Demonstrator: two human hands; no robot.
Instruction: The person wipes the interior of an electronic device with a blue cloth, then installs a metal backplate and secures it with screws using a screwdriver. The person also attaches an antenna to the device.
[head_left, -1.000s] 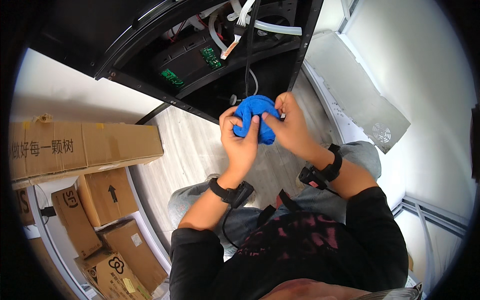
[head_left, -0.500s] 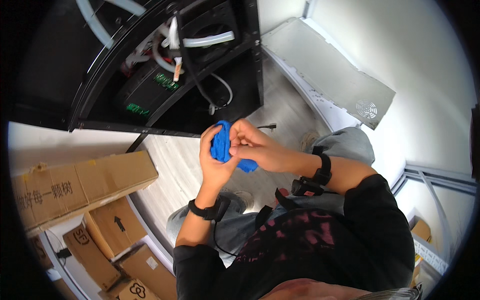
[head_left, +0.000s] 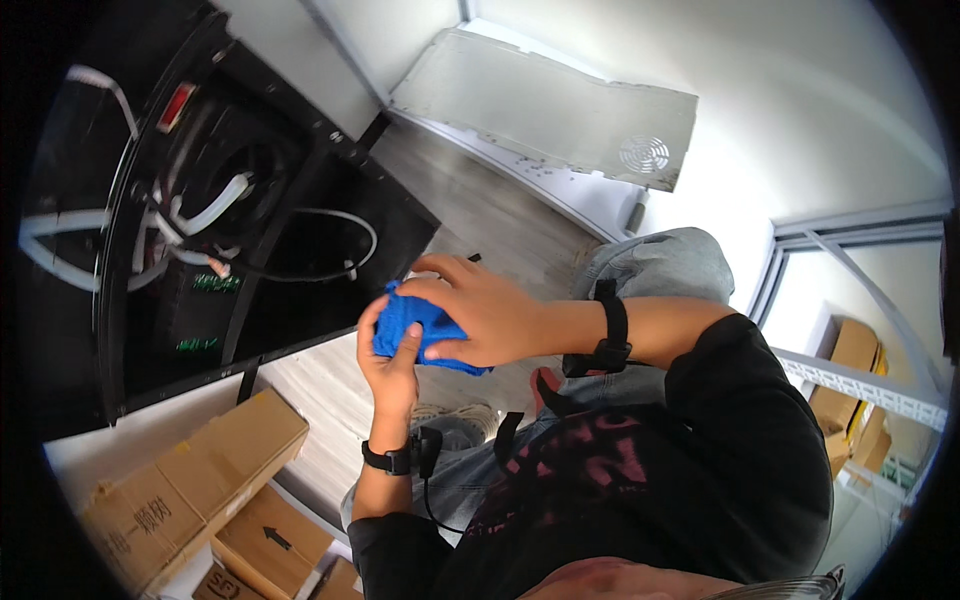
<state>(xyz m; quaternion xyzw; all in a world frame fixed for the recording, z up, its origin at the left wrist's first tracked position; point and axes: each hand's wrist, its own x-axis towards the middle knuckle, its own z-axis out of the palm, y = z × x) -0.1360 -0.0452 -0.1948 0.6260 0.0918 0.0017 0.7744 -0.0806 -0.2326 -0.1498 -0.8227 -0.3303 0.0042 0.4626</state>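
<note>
A bunched blue cloth [head_left: 397, 318] is between my two hands, in front of the open black cabinet [head_left: 300, 315]. My left hand [head_left: 382, 372] grips it from the left, with the thumb pressed across its front. Over its right side lies my right hand [head_left: 490, 312], fingers curled on top and thumb against the lower part. A loose end of the cloth hangs below my right hand. Something pale shows under the right fingers, too little of it to name.
Pale hoses [head_left: 220, 205], cables and green circuit boards [head_left: 217, 284] sit inside the cabinet. A grey metal panel [head_left: 560, 105] with a round vent lies on a white ledge with small scattered pieces. Cardboard boxes [head_left: 190, 480] stand at lower left, a metal-framed shelf [head_left: 860, 385] at right.
The view has swung right, so the cabinet and panel sit further left. My right hand has gone from pinching the cloth to covering it; the left thumb now presses its front.
</note>
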